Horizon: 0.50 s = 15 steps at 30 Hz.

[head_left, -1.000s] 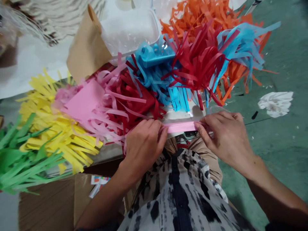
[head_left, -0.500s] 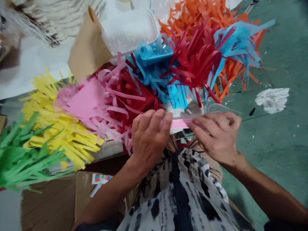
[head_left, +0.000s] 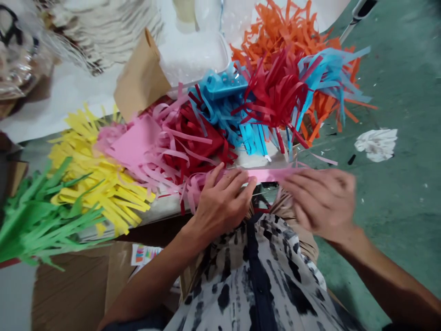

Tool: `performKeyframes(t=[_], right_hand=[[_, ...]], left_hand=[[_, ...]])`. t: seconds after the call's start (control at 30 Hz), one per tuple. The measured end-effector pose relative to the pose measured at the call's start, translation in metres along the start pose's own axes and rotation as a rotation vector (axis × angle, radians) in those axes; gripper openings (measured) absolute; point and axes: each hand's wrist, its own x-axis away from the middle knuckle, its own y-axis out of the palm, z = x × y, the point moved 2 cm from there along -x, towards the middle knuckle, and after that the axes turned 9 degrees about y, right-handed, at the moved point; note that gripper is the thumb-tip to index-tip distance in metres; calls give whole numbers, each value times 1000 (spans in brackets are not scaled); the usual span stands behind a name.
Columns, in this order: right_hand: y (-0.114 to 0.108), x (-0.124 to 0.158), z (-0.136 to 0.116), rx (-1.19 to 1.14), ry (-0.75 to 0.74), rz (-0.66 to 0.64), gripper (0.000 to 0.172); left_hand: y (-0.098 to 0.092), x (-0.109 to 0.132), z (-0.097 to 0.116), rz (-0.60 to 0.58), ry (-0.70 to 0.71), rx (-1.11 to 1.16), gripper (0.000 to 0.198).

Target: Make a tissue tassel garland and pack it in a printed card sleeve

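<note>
One folded pink strip (head_left: 267, 175) is stretched between two hands, along the near edge of the bench (head_left: 255, 161). Its left part is held under the closely set fingers of the left hand (head_left: 225, 195); its right end is covered by the fingers of the right hand (head_left: 319, 197), which are kept close together but blurred, so whether it is gripped there cannot be told. Beyond the hands, one green bunch (head_left: 41, 225), one yellow bunch (head_left: 98, 184), one pink bunch (head_left: 134, 140) and two red bunches (head_left: 279, 94) are seen, with one brown paper piece (head_left: 141, 80) behind.
</note>
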Motion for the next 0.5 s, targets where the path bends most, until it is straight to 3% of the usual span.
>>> performKeyframes(t=[0.1,0.23,0.33,0.43,0.5], right_hand=[[12,-5,-19,-34,-34,-137,39],[18,-6,-12,-114,20,-119,31],[19,-8,-4,-134,64,-97,26],[20,-13,-4,-91,48,-89,28],[21,-15,-5,-77,25,-119,28]], left_hand=[[3,4,6,-4,-11,-20,42],[-3,25,6,9,-11,-42,42],[-17,36,3,106,-129,-106,28],[-26,30,3,223,-222,-183,22],[-22,17,8,244,-150,-116,29]])
